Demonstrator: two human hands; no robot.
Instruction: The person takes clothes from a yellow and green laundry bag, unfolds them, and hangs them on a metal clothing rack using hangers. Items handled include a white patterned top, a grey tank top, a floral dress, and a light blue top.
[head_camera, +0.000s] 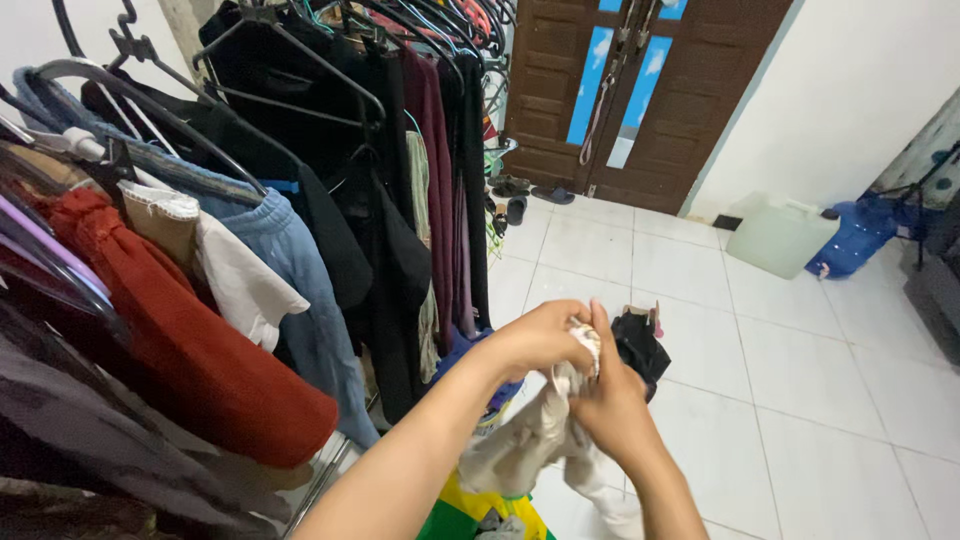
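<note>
Both hands pinch a cream cloth (530, 440): left hand (540, 338) on top, right hand (610, 405) below; keep grip firm w/ fabric taut, clear of rack (300, 60).

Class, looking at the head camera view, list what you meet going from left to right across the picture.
Red garment on the rack → pale blue garment → dark hanging clothes → left hand and right hand gripping a cream cloth → white plastic jerrycan → blue bag.

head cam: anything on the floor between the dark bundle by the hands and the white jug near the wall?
Nothing. Between the dark bundle and the white jug, the head view shows only bare white floor tiles.
</note>
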